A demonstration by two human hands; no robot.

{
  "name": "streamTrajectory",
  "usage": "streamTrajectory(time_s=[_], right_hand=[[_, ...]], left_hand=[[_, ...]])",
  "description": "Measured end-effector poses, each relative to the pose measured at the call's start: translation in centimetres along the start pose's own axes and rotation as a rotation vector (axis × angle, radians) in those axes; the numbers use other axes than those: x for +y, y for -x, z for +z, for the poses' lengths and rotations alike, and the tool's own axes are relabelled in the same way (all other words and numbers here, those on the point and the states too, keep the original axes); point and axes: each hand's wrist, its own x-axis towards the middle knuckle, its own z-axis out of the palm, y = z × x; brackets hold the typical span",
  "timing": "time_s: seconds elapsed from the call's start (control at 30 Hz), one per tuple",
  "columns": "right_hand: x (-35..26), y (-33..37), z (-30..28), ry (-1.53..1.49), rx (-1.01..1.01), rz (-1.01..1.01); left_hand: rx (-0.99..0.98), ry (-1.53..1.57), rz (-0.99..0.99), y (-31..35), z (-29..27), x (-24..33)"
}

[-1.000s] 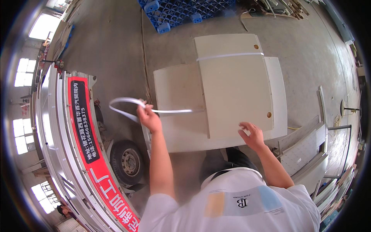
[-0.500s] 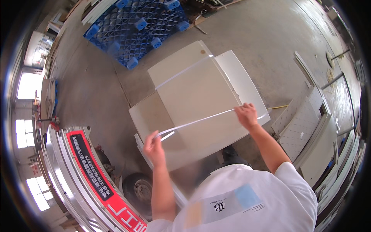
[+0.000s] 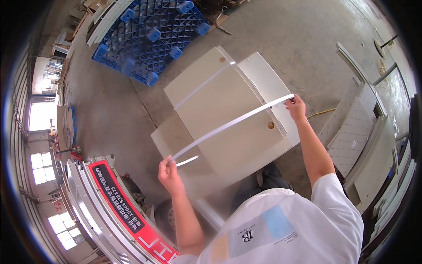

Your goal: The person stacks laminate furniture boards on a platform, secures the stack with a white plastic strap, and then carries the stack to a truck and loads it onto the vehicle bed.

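The curled fingers of our left hand (image 3: 170, 176) and right hand (image 3: 297, 109) grasp a long, flat white strap (image 3: 237, 119), which we hold over a cream rectangular panel (image 3: 206, 103) lying on a wider, pale flat board (image 3: 263, 77).

Right hand (image 3: 296, 107), empty a second ago, now gripping the white strap (image 3: 231, 122), reaching toward two o'clock beyond the top panel (image 3: 220, 101), strap stretched long from left hand (image 3: 170, 176), round hole (image 3: 271, 125) uncovered at four o'clock
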Motion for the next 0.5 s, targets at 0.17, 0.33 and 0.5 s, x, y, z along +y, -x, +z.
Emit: streamTrajectory(time_s=[0.17, 0.33, 0.5], right_hand=[[2.4, 0.0, 4.2, 0.444, 0.085, -0.016], [5.8, 1.3, 6.3, 0.308, -0.075, 0.052], [2.8, 0.6, 5.8, 0.224, -0.194, 0.236]], left_hand=[[-0.042, -0.098, 0.017, 0.7, 0.7, 0.5], [-0.050, -0.213, 0.024, 1.5, -0.1, -1.5], [-0.057, -0.328, 0.085, 2.6, -0.6, -2.1]])
